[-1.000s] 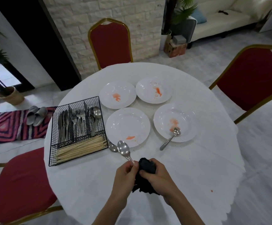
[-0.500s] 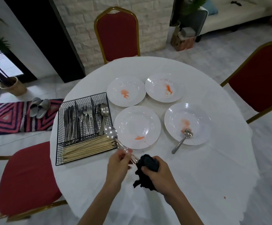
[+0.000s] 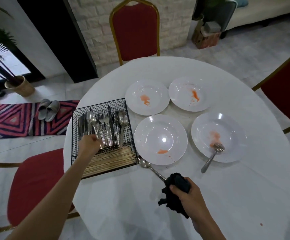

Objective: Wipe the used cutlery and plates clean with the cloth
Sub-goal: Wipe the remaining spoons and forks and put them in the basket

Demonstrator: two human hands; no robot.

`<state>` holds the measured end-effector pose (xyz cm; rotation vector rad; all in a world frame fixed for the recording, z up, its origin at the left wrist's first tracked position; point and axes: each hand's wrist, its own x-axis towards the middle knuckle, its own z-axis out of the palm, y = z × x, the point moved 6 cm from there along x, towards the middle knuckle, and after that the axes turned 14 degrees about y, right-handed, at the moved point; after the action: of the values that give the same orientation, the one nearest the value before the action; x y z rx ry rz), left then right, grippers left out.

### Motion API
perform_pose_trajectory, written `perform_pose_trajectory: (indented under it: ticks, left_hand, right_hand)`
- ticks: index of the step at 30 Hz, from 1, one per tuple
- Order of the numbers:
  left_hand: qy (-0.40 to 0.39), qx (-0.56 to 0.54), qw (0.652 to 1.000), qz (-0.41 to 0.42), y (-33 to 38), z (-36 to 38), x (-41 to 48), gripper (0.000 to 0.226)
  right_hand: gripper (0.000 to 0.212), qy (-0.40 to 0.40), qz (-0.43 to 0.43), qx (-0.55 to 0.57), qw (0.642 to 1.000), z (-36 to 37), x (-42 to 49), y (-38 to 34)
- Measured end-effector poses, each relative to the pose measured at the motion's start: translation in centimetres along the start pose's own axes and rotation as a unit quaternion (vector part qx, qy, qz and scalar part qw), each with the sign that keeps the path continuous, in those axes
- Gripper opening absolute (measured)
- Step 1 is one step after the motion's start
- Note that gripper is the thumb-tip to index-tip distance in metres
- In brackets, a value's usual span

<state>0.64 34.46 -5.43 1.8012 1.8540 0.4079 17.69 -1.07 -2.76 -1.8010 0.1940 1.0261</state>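
The left grip (image 3: 90, 144) is pinching a spoon (image 3: 91, 118) by its handle inside the wire basket (image 3: 99, 104), likely stowing it clean. The right grip (image 3: 189, 194) is clenching the cloth (image 3: 177, 182) against the next spoon (image 3: 143, 161) lying on the desk (image 3: 175, 66), with stained plates (image 3: 160, 129) waiting.

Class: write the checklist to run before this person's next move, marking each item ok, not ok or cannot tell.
1. Right hand grips cloth: ok.
2. Held spoon let go into basket: not ok; left hand holds its handle.
3. Loose spoon on table within reach: ok, handle by the cloth.
4. Plate spoon wiped: cannot tell; its bowl lies at a stain.
5. Plates clean: not ok; all four carry orange stains.
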Motion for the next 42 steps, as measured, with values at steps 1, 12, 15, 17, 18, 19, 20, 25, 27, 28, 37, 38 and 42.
perform_pose_trajectory:
  ticks: [1, 12, 15, 17, 18, 19, 20, 25, 27, 28, 37, 38, 42]
  left_hand:
    - [0.001, 0.009, 1.0, -0.001, 0.0, -0.1, 0.6, 0.018]
    - [0.004, 0.112, 0.991, 0.078, 1.2, 0.8, 2.0, 0.027]
    - [0.004, 0.128, 0.989, 0.074, 1.3, 1.5, 1.3, 0.033]
    - [0.031, 0.1, 0.989, 0.099, 2.5, 1.6, -0.3, 0.028]
    - [0.037, 0.068, 0.99, 0.118, 3.4, 1.8, -1.7, 0.026]
    - [0.032, 0.038, 0.989, 0.138, 4.4, 2.2, -3.6, 0.023]
    - [0.011, 0.015, 0.988, 0.154, 5.3, 2.9, -5.8, 0.02]
    - [-0.182, -0.011, 0.979, 0.093, 5.3, 8.7, -17.1, 0.026]
    - [-0.253, -0.029, 0.967, 0.013, 4.1, 10.6, -20.2, 0.023]
    - [-0.275, -0.036, 0.961, -0.02, 3.8, 11.3, -21.4, 0.024]
    - [-0.194, -0.064, 0.972, -0.12, 4.3, 12.6, -23.2, 0.038]
    - [-0.184, -0.042, 0.977, -0.104, 4.5, 12.4, -23.3, 0.04]
    - [-0.155, 0.047, 0.986, -0.037, 5.3, 11.7, -23.3, 0.037]
  right_hand:
    - [0.017, 0.003, 0.002, 0.002, 1.0, 0.1, 0.1, 0.0]
    - [0.016, 0.012, 0.008, 0.01, 1.0, 0.4, 0.4, 0.5]
    - [0.016, 0.007, 0.012, 0.022, 1.0, 0.0, 0.2, 0.4]
    - [0.015, 0.008, 0.013, 0.03, 0.999, -0.4, 0.1, 0.3]
    - [0.016, 0.009, 0.014, 0.035, 0.999, -0.6, 0.1, 0.2]
    - [0.017, 0.011, 0.016, 0.04, 0.999, -0.9, 0.1, 0.3]
    - [0.018, 0.014, 0.016, 0.042, 0.999, -1.2, 0.2, 0.3]
    - [0.016, 0.034, 0.011, 0.051, 0.998, -3.5, 0.2, 0.7]
    - [0.017, 0.041, 0.013, 0.064, 0.997, -4.7, 0.1, 0.9]
    - [0.017, 0.045, 0.015, 0.069, 0.996, -5.4, 0.1, 1.0]
    - [0.017, 0.062, 0.036, 0.116, 0.991, -10.2, -0.4, 3.5]
    - [0.018, 0.061, 0.037, 0.12, 0.99, -10.5, -0.5, 3.6]
    - [0.02, 0.057, 0.027, 0.127, 0.99, -11.7, -0.9, 3.7]
